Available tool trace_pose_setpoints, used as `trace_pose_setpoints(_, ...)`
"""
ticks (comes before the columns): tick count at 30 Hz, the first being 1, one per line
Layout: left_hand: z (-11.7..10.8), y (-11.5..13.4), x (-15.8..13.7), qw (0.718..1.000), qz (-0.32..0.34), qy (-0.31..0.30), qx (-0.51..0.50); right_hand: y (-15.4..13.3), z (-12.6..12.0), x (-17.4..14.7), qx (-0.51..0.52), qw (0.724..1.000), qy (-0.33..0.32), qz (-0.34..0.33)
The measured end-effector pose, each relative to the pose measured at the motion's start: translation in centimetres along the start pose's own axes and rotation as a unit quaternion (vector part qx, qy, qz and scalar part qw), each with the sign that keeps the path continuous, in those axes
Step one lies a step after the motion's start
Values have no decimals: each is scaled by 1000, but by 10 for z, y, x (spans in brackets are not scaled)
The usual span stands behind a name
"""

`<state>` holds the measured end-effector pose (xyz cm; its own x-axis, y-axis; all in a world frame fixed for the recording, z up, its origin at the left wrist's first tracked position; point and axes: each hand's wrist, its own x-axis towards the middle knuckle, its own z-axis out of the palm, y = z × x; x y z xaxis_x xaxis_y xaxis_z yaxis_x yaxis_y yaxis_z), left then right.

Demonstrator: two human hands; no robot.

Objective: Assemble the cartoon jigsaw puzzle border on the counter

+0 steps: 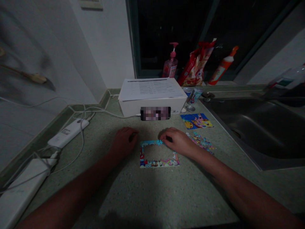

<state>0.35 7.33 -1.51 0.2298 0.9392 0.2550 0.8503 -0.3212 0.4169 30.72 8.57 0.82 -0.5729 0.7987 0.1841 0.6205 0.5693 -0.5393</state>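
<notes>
A partly joined jigsaw puzzle (159, 163) lies on the counter as a rectangular border around a bare middle. My right hand (177, 140) is over its top right corner, fingers closed in a pinch on a small light-blue puzzle piece at the top edge; the fingertips partly hide it. To the left of the border rests my left hand (124, 140), its fingers curled and closed; whatever they may hold is hidden. Loose puzzle pieces (202, 141) lie in a pile right of my right wrist. Behind them is a colourful cartoon picture card (197, 121).
A white box (152, 106) with a printed sheet on top stands behind, a phone (155, 113) leaning on its front. Cables and a white power bank (68, 133) lie left. A can (195, 96) stands near the steel sink (238, 109). Bottles and a red bag (196, 65) line the windowsill.
</notes>
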Motion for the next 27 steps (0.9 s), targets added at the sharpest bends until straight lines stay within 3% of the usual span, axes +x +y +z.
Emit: trace_pose_setpoints(27, 1, -1, 0, 1000, 8, 0, -6, 2, -9, -11, -75, 996, 10, -42)
